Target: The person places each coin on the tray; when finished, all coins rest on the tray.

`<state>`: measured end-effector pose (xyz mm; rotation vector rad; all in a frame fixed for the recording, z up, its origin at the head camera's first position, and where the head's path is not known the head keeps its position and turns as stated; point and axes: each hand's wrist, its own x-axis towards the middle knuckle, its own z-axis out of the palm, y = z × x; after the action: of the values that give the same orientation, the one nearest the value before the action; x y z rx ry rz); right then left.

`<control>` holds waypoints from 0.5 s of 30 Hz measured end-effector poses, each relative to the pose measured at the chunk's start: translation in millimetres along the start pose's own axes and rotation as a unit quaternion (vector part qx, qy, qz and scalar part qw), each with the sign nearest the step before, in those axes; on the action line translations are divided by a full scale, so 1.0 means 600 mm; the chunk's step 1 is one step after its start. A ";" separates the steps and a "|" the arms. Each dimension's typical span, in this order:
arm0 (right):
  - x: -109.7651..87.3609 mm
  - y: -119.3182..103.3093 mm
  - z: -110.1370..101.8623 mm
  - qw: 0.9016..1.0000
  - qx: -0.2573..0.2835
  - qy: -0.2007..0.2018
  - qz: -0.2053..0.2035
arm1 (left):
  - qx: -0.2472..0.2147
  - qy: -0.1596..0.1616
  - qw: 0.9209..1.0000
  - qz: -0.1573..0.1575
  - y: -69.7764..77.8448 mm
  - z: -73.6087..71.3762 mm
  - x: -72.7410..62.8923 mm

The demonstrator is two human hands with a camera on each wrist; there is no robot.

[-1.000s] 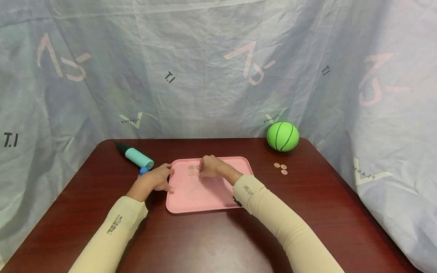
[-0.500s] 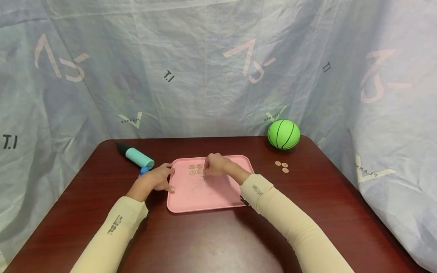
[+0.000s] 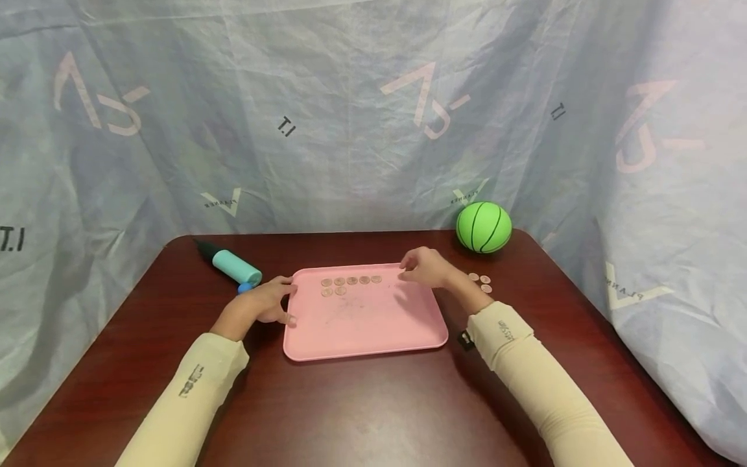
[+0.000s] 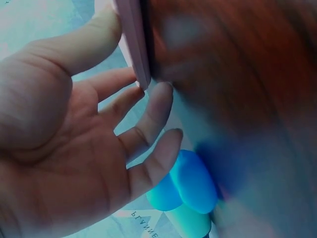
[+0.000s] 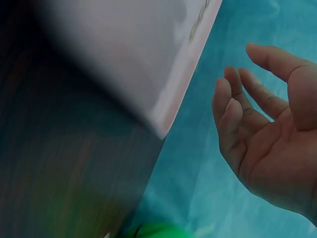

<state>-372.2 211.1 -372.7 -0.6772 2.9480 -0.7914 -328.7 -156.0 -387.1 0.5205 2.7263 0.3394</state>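
Note:
Across the left rim of a pink tray (image 3: 373, 324) lies my left hand (image 3: 265, 303), thumb and index finger touching the edge and the other fingers loosely bent. My right hand (image 3: 428, 267) hovers over the tray's back right corner, holding nothing; the right wrist view shows its fingers loosely bent and its palm bare. Copper-coloured coins (image 3: 352, 281) lie flat on the tray: several in a back row, and two coins (image 3: 340, 291) in front at the left end. Three more coins (image 3: 486, 279) lie on the table right of the tray.
A green ball (image 3: 484, 227) sits at the table's back right. Left of the tray lies a teal hand pump (image 3: 236, 267) with a black tip; a blue rounded object (image 4: 190, 181) is close to my left fingers. A grey cloth (image 3: 350, 130) hangs behind the dark red table (image 3: 327, 415).
My right hand has drawn away from the coins toward the tray's right side, uncovering the back row and the second front-row coin. My left hand stays at the left rim.

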 end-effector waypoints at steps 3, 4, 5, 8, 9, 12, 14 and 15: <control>-0.014 0.040 -0.017 1.000 -0.007 0.017 0.021 | -0.014 -0.001 1.000 0.002 -0.005 0.000 0.000; -0.020 0.055 -0.023 0.999 -0.013 0.022 0.027 | -0.020 -0.001 1.000 0.003 -0.007 0.001 0.000; -0.027 0.070 -0.029 0.999 -0.018 0.028 0.031 | -0.026 -0.001 1.000 0.004 -0.009 0.001 0.000; -0.047 0.122 -0.046 0.998 -0.032 0.038 0.038 | -0.042 0.001 0.999 0.009 -0.013 0.002 0.001; -0.054 0.138 -0.051 0.998 -0.039 0.041 0.042 | -0.046 0.001 0.999 0.011 -0.014 0.002 0.001; -0.070 0.179 -0.064 0.996 -0.033 0.036 0.074 | -0.052 0.001 0.998 0.020 -0.017 0.001 0.001; -0.078 0.197 -0.070 0.994 -0.024 0.029 0.107 | -0.052 0.001 0.998 0.027 -0.018 0.001 0.001; -0.081 0.202 -0.073 0.992 -0.023 0.023 0.120 | -0.055 0.000 0.998 0.029 -0.019 0.001 0.003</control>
<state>-382.7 346.5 -397.4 -0.2999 3.0186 -0.7291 -333.2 -165.4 -391.7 0.5687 2.6785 0.5014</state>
